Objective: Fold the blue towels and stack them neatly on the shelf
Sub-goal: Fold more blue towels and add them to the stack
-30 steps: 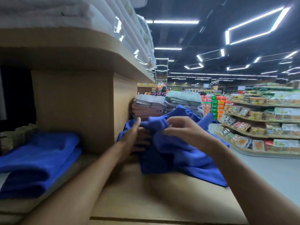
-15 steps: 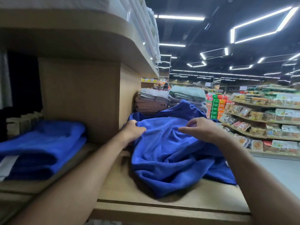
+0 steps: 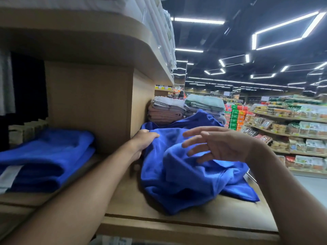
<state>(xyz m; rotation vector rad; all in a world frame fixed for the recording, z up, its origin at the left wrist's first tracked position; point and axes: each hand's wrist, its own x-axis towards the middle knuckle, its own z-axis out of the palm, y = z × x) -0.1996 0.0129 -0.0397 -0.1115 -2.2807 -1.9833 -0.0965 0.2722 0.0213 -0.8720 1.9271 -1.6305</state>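
While the blue towel (image 3: 185, 174) lies in a crumpled heap on the wooden shelf (image 3: 177, 221), its cloth bunched into loose folds and one corner trailing toward the shelf's right edge, the left hand (image 3: 141, 144) grips its upper left edge, fingers curled into the fabric right beside the upright wooden divider (image 3: 88, 106). The right hand (image 3: 221, 144) hangs over the middle of the heap with its fingers spread and straight, grasping nothing; whether the fingertips brush the cloth cannot be told. Both forearms are bare and reach in from the bottom of the view.

On the other side of the divider, to the left, folded blue towels (image 3: 47, 156) lie stacked flat on the wood, a white label (image 3: 8, 175) showing at their near end. Behind the heap, further along the shelf, stand two more stacks: pinkish and grey towels (image 3: 166, 110) close to the divider's side, and pale green towels (image 3: 205, 103) just beside them to the right. An upper shelf (image 3: 88, 36) runs overhead, with white folded linen (image 3: 155, 23) piled on it. Beyond, across an aisle, store racks (image 3: 292, 124) carry packaged food, red and green boxes (image 3: 237, 117) are stacked near them, and long strip lights (image 3: 286, 29) shine on a dark ceiling.
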